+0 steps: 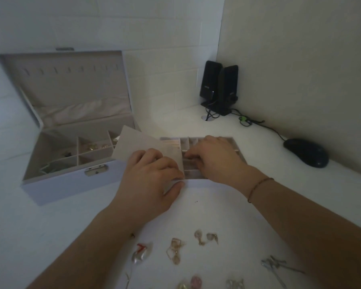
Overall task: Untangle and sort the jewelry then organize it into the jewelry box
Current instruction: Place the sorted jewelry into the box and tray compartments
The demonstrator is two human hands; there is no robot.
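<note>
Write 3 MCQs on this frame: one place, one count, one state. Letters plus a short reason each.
1. Where does the removable tray sit?
A. Inside the jewelry box
B. On the table, right of the jewelry box
C. On the computer mouse

2. How many black speakers stand in the corner?
A. One
B. Two
C. Four

3. What state is the jewelry box lid in?
A. Open, standing upright
B. Closed and latched
C. Detached, flat on the table

Answers:
1 B: the tray rests on the white table beside the jewelry box, under the left hand and right hand.
2 B: two speakers stand side by side.
3 A: the lid is raised, its lining and hooks showing.
</note>
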